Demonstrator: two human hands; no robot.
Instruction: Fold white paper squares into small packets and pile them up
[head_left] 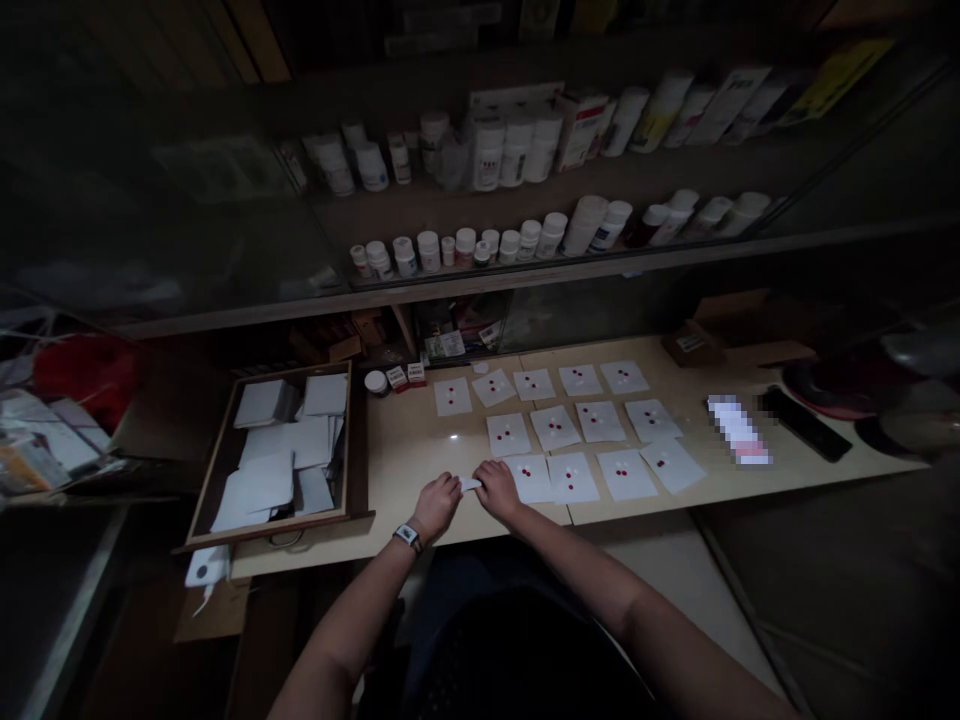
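1. Leftmost, an open wooden drawer (358, 450) full of loose white papers (266, 485) lies over the left end of the pale counter (409, 440), probably open so that the stock stays within reach.
2. Next, along the counter's back edge beside the drawer, stand a small jar (376, 383) and two little boxes (415, 375) — likely set there to leave the front free for working.
3. Near the front edge, left of its middle, the left hand (439, 507), wearing a watch, has its fingers closed on one end of a small folded paper (470, 484).
4. Just right of it, the right hand (496, 490) pinches the paper's other end; gripping both ends presumably keeps the fold tight and level. Whether anything is inside cannot be told.
5. From behind the hands towards the right, thirteen flat paper squares (630, 483) lie in three rough rows, each with red and pale pills (570, 476) near its middle, seemingly spread so the portions do not mix.
6. Farther right, a blurred-out rectangle (739, 430) and a dark phone (806, 423) lie near the counter's right end, apart from the squares, perhaps to keep them clear of the pills.
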